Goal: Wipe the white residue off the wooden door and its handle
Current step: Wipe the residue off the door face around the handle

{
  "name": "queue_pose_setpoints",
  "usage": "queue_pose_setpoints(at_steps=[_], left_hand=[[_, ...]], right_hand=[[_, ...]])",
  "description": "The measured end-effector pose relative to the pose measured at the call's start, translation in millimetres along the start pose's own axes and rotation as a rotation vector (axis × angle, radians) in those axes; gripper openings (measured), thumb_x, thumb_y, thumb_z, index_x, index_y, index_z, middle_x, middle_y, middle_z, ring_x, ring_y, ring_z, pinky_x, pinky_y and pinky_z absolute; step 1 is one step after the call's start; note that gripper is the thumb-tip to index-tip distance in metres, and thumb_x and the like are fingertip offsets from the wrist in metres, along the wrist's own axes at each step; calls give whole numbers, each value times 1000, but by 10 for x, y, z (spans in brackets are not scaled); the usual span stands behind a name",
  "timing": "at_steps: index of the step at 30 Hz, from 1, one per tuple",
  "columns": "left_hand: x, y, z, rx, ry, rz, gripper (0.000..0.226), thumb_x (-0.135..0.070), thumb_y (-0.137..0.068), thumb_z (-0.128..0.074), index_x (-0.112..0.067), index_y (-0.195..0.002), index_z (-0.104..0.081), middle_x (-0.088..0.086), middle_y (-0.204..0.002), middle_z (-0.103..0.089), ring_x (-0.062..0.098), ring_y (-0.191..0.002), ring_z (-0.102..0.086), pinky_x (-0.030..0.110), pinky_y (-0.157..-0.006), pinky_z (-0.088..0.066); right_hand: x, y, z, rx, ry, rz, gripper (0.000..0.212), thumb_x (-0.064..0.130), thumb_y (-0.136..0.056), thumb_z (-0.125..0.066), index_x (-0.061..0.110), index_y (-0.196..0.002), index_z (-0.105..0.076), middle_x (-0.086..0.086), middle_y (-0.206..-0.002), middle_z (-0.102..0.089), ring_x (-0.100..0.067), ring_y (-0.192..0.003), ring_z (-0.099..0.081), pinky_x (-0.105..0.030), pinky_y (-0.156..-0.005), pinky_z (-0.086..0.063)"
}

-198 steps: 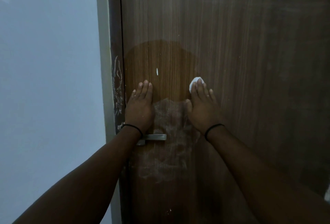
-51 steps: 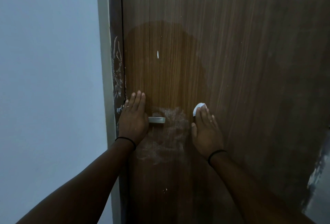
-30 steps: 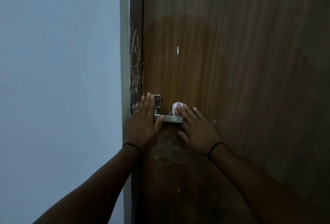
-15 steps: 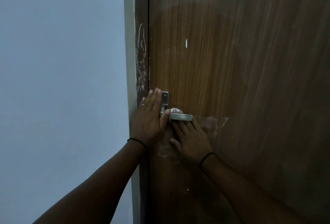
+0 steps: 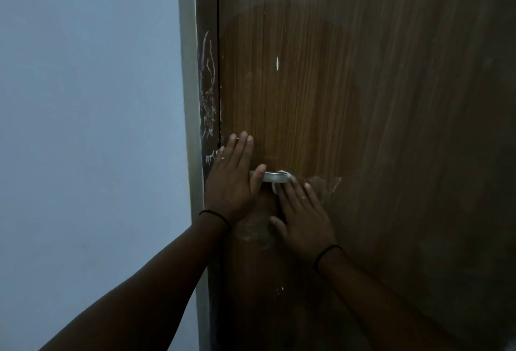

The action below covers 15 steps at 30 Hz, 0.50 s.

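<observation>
A: Head view, nearest first: two forearms, one dark band on each wrist.

B: And the hands?

A: Left hand (image 5: 233,183) flat on the wooden door (image 5: 363,127) just left of the handle (image 5: 272,176), fingers straight, thumb resting on the lever. Right hand (image 5: 303,218) just below and right of the handle, fingers extended, pressing a white wipe (image 5: 282,181) against the lever's end. Only scraps of the wipe visible.

B: Progress?

A: Roughly midway, by the look of it. Above the handle, mostly clean wood apart from one small white fleck (image 5: 277,63). Left to do: a chalky smear (image 5: 325,185) right of the handle, another patch (image 5: 255,229) below it, specks lower down, white scratchy marks on the door frame (image 5: 207,99) left of the handle.

B: Counts?

A: One door, one handle, one wipe, two hands, two wristbands.
</observation>
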State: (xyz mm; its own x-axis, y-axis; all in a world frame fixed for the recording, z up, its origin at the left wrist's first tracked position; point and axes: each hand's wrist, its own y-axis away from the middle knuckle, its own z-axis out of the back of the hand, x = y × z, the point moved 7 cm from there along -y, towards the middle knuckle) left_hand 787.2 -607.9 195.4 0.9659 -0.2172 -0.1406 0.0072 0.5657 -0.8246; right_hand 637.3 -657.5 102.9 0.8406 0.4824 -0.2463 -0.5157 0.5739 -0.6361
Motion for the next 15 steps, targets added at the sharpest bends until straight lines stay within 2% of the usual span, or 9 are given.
queue_pose_setpoints(at_steps=[3, 6, 10, 13, 15], left_hand=[[-108, -53, -22, 22, -18, -57, 68, -52, -98, -20, -12, -152, -24, 6, -160, -21, 17, -150, -8, 38, -122, -9], [-214, -92, -44, 9, -27, -25, 69, -53, -98, -19, -9, -151, -27, 8, -159, -24, 18, -149, -11, 41, -122, -12], [-320, -101, -80, -13, -64, 18, 70, -53, -99, -19, -7, -150, -29, 11, -158, -26, 20, -149, -14, 42, -121, -16], [-319, -103, -99, 2, -77, 14, 70, -53, -98, -18, -8, -151, -27, 10, -159, -23, 20, -150, -12, 42, -122, -14], [-300, -107, -106, 15, -86, 11, 70, -54, -98, -17, -9, -152, -25, 9, -160, -21, 19, -150, -9, 40, -122, -12]], right_hand=[[-320, 153, 21, 0, -6, -107, 73, 55, -100, -26, 16, -157, -4, -4, -165, 3, -16, -152, 7, -43, -123, -7], [-448, 7, 196, -50, -27, -187, 73, 56, -100, -23, 14, -157, -3, -5, -165, 3, -17, -152, 8, -43, -123, -4], [-280, -54, 179, -56, -52, -127, 74, 56, -100, -25, 13, -157, -3, -6, -165, 3, -18, -152, 7, -41, -123, -1], [-382, 216, -8, 8, -50, -94, 73, 56, -100, -24, 16, -157, -3, -3, -165, 4, -15, -151, 9, -44, -122, -8], [-628, 352, -32, 18, -50, -149, 69, 57, -100, -18, 19, -157, -3, -2, -165, 4, -14, -151, 10, -47, -122, -13]])
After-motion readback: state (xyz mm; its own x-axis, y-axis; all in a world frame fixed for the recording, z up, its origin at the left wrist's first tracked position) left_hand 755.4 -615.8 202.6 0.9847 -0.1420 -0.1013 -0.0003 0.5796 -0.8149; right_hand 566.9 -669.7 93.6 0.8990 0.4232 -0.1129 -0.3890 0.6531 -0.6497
